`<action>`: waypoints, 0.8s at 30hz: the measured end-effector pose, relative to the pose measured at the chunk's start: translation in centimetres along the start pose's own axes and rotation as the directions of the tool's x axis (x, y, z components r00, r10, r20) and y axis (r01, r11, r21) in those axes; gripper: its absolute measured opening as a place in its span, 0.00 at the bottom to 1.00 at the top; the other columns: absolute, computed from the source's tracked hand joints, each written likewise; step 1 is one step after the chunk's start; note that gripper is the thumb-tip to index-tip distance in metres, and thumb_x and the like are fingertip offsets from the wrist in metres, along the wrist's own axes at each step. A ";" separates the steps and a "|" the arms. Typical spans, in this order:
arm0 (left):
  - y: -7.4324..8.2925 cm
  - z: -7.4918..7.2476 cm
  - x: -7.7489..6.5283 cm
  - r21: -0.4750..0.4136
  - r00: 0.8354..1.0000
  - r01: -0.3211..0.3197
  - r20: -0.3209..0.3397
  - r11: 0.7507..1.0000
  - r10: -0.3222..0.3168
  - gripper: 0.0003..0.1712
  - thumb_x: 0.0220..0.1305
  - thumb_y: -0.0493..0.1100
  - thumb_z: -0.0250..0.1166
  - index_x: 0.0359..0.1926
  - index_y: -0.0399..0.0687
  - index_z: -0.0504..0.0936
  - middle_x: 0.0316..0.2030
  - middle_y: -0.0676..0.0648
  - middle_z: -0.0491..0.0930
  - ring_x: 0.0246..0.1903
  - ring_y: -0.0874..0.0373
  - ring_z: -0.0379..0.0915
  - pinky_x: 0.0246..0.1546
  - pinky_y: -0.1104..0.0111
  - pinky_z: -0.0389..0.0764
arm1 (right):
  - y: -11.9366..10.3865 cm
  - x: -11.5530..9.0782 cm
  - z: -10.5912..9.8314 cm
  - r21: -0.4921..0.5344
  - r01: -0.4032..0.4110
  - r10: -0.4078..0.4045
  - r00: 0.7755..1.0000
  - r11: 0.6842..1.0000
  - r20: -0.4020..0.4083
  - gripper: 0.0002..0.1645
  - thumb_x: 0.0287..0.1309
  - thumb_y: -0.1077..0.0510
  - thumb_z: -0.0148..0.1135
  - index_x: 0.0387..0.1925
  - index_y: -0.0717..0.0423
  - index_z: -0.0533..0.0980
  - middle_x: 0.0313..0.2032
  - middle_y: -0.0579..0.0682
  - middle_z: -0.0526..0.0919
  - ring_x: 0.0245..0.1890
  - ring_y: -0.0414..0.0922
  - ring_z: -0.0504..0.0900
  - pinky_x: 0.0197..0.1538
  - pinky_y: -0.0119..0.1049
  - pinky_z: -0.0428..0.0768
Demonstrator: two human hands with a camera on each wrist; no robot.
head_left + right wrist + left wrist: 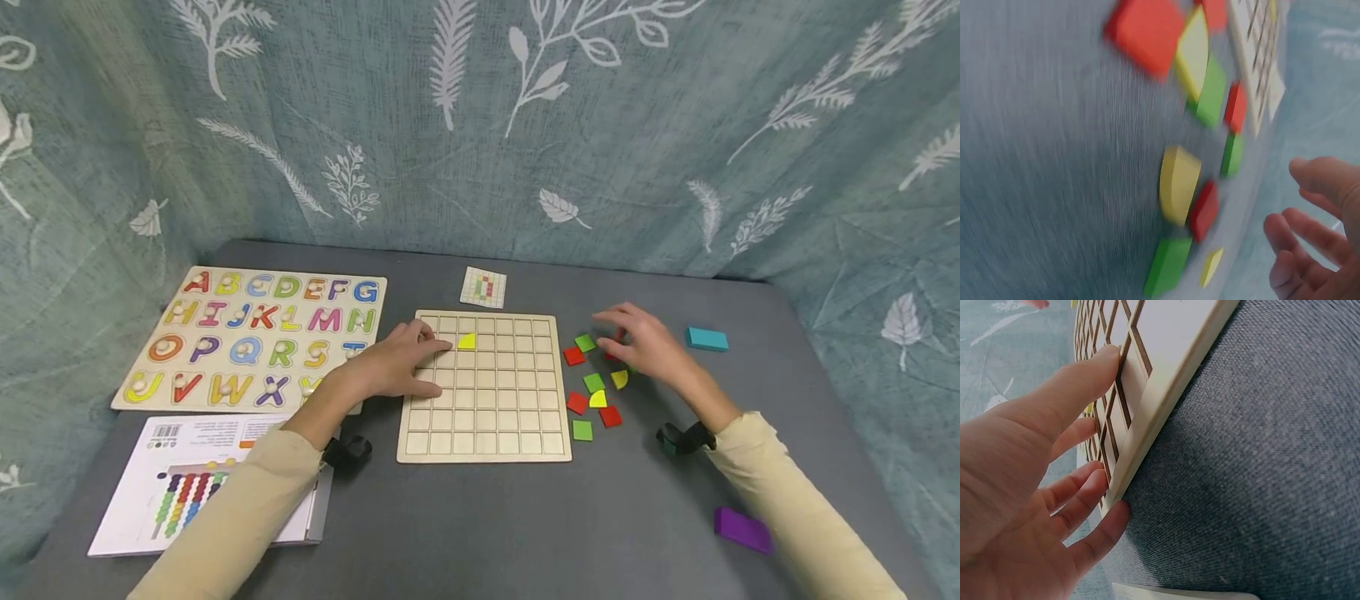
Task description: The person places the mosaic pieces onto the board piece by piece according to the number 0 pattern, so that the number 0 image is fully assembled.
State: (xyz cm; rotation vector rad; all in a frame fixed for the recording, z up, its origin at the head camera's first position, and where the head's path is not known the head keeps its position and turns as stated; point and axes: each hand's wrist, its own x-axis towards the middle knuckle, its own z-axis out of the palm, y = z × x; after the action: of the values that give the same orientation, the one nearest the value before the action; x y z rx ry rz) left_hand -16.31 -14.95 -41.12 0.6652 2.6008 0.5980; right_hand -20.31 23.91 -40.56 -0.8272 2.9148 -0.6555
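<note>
A wooden grid board [484, 448] lies on the table, with one yellow quarter-round tile [467, 342] in an upper-left square. My left hand [397, 360] rests on the board's left edge, fingers spread; in the left wrist view its thumb [1094, 369] touches the grid. Right of the board, my right hand [645, 343] hovers over loose tiles, fingers loosely bent and holding nothing. Among those tiles are red squares [611, 416], green squares [582, 430] and yellow quarter-rounds [597, 399]. Part of the group is hidden under that hand; the right wrist view shows a dark red tile [1204, 210] there.
A small pattern card [483, 287] lies behind the board. To the left are an alphabet puzzle [251, 340] and a white box [135, 500] with bead pictures. A teal block [707, 338] and a purple block [742, 530] lie at the right. Patterned cloth hangs behind.
</note>
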 end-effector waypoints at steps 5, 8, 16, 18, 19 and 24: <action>0.1 -0.2 0.1 0.010 1.000 -0.003 0.007 1.000 0.003 0.39 0.60 0.53 0.68 0.70 0.51 0.67 0.61 0.41 0.62 0.57 0.48 0.59 0.55 0.52 0.71 | 2.0 1.4 -0.8 -0.060 -0.081 0.084 0.995 0.995 0.054 0.27 0.61 0.57 0.64 0.61 0.60 0.74 0.57 0.64 0.73 0.42 0.54 0.79 0.43 0.50 0.77; 0.2 -0.2 0.1 0.004 1.000 0.007 0.012 1.000 -0.007 0.39 0.60 0.53 0.69 0.70 0.51 0.67 0.61 0.41 0.62 0.57 0.48 0.58 0.56 0.52 0.70 | 2.9 1.9 -0.9 -0.104 -0.115 0.126 0.986 0.988 0.109 0.29 0.62 0.55 0.63 0.64 0.57 0.72 0.58 0.64 0.70 0.45 0.55 0.79 0.44 0.52 0.77; 0.3 0.2 0.1 -0.006 1.000 0.007 0.021 1.000 -0.006 0.39 0.60 0.53 0.69 0.70 0.51 0.67 0.61 0.41 0.62 0.57 0.48 0.59 0.56 0.52 0.70 | 3.9 2.1 -1.0 -0.149 -0.156 0.182 0.967 0.976 0.177 0.31 0.62 0.52 0.64 0.65 0.53 0.71 0.56 0.62 0.70 0.43 0.53 0.79 0.38 0.48 0.76; 0.2 0.1 0.1 -0.005 1.000 0.007 0.016 1.000 -0.007 0.39 0.59 0.53 0.69 0.70 0.51 0.67 0.61 0.41 0.62 0.57 0.48 0.59 0.55 0.52 0.70 | 4.2 2.3 -1.0 -0.155 -0.147 0.174 0.967 0.977 0.184 0.30 0.62 0.52 0.63 0.64 0.52 0.72 0.55 0.62 0.71 0.44 0.54 0.78 0.39 0.49 0.76; 0.2 0.1 0.1 -0.003 1.000 0.009 0.015 1.000 -0.009 0.39 0.59 0.53 0.69 0.70 0.51 0.67 0.61 0.41 0.62 0.57 0.48 0.59 0.55 0.52 0.70 | 4.3 2.3 -1.0 -0.155 -0.138 0.166 0.968 0.978 0.189 0.29 0.62 0.52 0.63 0.64 0.53 0.73 0.54 0.61 0.72 0.45 0.54 0.77 0.41 0.50 0.75; 0.1 -0.4 0.3 0.006 1.000 -0.002 0.016 1.000 0.002 0.39 0.59 0.53 0.69 0.70 0.51 0.67 0.61 0.41 0.62 0.57 0.47 0.58 0.55 0.52 0.70 | 5.0 2.8 -1.1 -0.156 -0.056 0.089 0.973 0.986 0.214 0.25 0.62 0.55 0.63 0.61 0.56 0.75 0.50 0.63 0.74 0.45 0.56 0.78 0.46 0.53 0.75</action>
State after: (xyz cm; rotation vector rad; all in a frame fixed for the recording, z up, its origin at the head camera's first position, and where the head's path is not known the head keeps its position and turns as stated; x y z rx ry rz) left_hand -16.66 -14.86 -40.83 0.6722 2.5886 0.5835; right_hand -25.39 26.75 -41.39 -0.7476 2.8003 -0.3187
